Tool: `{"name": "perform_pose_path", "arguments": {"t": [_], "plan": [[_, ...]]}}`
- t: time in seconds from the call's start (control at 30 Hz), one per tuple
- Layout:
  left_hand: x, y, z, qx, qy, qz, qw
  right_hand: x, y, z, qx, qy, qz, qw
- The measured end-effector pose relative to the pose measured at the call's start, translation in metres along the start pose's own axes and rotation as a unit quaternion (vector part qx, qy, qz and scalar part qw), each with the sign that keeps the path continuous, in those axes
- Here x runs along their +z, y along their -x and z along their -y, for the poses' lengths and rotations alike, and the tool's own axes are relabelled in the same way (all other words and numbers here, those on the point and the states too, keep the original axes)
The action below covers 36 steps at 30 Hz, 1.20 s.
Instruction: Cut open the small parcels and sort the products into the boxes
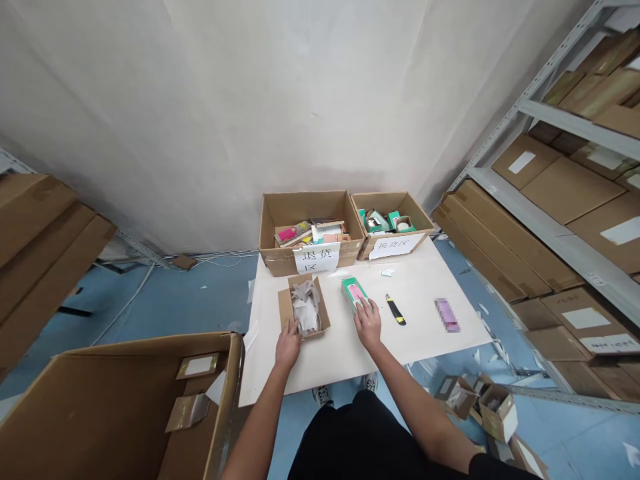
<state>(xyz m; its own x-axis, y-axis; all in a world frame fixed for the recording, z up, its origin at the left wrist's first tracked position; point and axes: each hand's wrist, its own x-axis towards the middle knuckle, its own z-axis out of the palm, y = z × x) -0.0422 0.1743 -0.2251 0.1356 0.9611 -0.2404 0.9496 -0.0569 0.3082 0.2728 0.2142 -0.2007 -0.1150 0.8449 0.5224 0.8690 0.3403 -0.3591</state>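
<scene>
On the white table [425,333] my left hand [289,345] rests at the near left corner of a small open cardboard box [286,308] stuffed with crumpled white paper [306,307], fingers curled against its edge. My right hand [369,323] lies over the near end of a green box with a pink front [353,293], gripping it. A black and yellow utility knife [395,310] lies just to the right of that hand.
Two open cartons with paper labels stand at the table's far edge: a large one [310,227] and a smaller one [393,223], both holding small boxes. A blurred purple object [447,315] lies at right. A big empty carton [125,407] stands at left; shelving with cartons [560,220] at right.
</scene>
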Motion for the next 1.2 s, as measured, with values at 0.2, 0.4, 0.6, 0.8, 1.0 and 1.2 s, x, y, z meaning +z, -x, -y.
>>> {"name": "perform_pose_path", "arguments": {"t": [0.2,0.4,0.6,0.8,1.0,1.2], "plan": [[-0.009,0.026,0.04,0.013,-0.021,-0.007,1.0,0.054,0.048,-0.014,0.137,0.063,0.181,0.972],[-0.02,0.04,0.046,0.045,-0.007,-0.025,0.999,0.068,0.079,-0.019,0.242,0.099,0.344,0.902],[-0.043,0.031,0.008,0.015,0.038,-0.086,0.995,0.096,0.037,-0.033,0.308,0.02,0.241,0.92],[-0.058,-0.013,-0.065,0.056,0.101,-0.101,0.988,0.102,-0.009,-0.044,0.38,-0.057,0.288,0.877],[-0.07,-0.043,-0.097,0.075,0.126,-0.11,0.983,0.063,-0.014,-0.056,0.283,-0.275,0.253,0.883],[-0.076,-0.091,-0.12,0.151,0.139,-0.039,0.978,0.049,-0.01,-0.06,0.205,-0.404,0.299,0.84]]}}
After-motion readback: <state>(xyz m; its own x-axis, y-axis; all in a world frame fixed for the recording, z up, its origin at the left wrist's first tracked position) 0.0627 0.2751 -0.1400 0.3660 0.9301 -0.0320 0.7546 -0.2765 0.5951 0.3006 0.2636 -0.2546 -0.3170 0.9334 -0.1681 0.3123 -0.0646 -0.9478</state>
